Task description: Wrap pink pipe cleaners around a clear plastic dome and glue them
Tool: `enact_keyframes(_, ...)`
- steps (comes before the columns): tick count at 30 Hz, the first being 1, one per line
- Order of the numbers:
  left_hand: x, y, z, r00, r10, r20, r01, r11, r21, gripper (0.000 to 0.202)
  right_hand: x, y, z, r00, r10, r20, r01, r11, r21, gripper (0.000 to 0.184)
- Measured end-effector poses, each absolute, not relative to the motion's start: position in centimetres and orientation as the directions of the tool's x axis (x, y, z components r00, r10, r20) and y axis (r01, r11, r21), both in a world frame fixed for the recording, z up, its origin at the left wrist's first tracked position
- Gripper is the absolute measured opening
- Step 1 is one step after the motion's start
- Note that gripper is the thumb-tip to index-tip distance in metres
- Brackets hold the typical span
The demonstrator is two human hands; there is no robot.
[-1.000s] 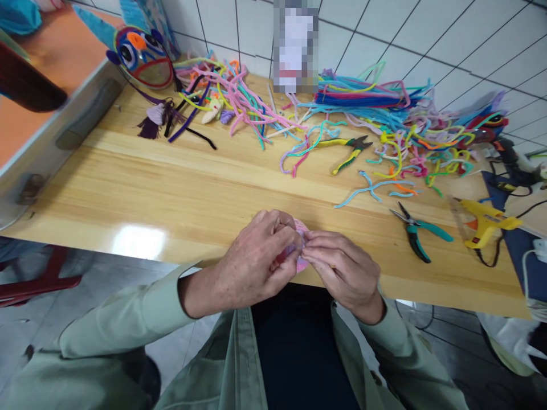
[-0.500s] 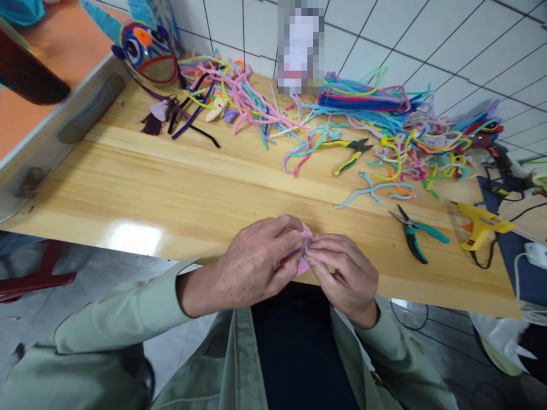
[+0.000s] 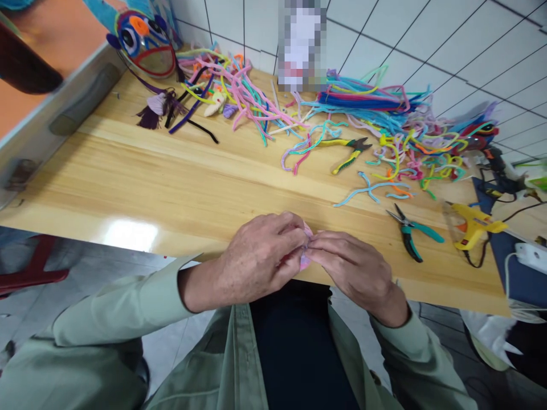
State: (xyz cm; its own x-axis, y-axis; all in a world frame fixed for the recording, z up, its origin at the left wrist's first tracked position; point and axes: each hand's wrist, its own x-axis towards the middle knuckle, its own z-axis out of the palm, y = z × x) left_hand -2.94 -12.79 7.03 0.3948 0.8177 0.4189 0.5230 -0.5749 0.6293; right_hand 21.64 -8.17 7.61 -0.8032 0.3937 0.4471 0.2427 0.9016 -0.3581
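Observation:
A small pink and lilac fuzzy piece (image 3: 306,261), which looks made of pipe cleaners, is between my hands at the table's front edge. My left hand (image 3: 267,256) is closed around its left side and hides much of it. The fingers of my right hand (image 3: 356,266) are pinched together at its right side, their tips touching it near the middle. How the piece is shaped under the fingers is hidden. To the right, teal-handled long-nose pliers (image 3: 414,230) lie on the wooden table (image 3: 141,176).
Loose pipe cleaners (image 3: 252,99) and a bundle (image 3: 363,102) lie along the wall. Yellow-handled cutters (image 3: 352,152) rest in front of them. A yellow glue gun (image 3: 476,225) and a white power strip (image 3: 532,257) are at right. A decorated face figure (image 3: 147,45) stands back left.
My right wrist and forearm have swung outward to the right, with the fingertips still at the pink piece. My left hand keeps nearly the same hold. The view has shifted slightly.

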Motion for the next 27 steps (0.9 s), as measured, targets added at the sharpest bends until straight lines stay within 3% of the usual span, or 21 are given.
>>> enact_keyframes(5, -2.8, -12.8, 7.0, 0.388, 0.822, 0.417, 0.527, -0.569, 0.631, 0.019, 21.5, -7.4, 7.8, -0.787, 0.379, 0.487, 0.209, 0.906, -0.367, 0.028)
enact_keyframes(16, -2.5, -13.3, 6.6, 0.335, 0.822, 0.46, 0.538, -0.568, 0.623, 0.013, 19.2, -10.3, 5.6, -0.497, 0.643, 0.582, 0.371, 0.764, -0.528, 0.023)
enact_keyframes(27, -3.1, -13.8, 6.6, 0.335, 0.832, 0.442, 0.502, -0.555, 0.663, 0.013, 17.8, -12.2, 4.2, -0.318, 0.725, 0.611, 0.407, 0.687, -0.602, 0.023)
